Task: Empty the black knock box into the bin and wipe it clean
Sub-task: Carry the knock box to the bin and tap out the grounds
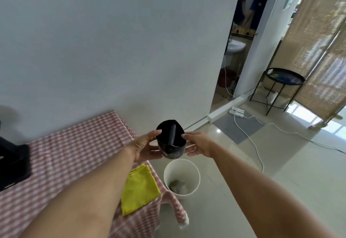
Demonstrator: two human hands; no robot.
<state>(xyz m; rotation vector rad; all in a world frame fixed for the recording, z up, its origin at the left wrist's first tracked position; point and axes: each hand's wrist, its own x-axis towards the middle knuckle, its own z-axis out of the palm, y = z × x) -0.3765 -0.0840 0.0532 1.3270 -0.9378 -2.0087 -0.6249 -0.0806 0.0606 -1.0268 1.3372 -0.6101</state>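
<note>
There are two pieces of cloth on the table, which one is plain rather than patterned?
The yellow cloth, folded near the table's corner beside the white bin. It is one solid colour; the tablecloth beneath it is pink-and-white checked and covers the whole table.

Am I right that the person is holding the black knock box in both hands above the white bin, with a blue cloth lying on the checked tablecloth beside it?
Not quite: the cloth is yellow, not blue. The head view shows it lying on the checked tablecloth next to the white bin. The rest holds: the left hand and right hand hold the black knock box above that bin.
</note>
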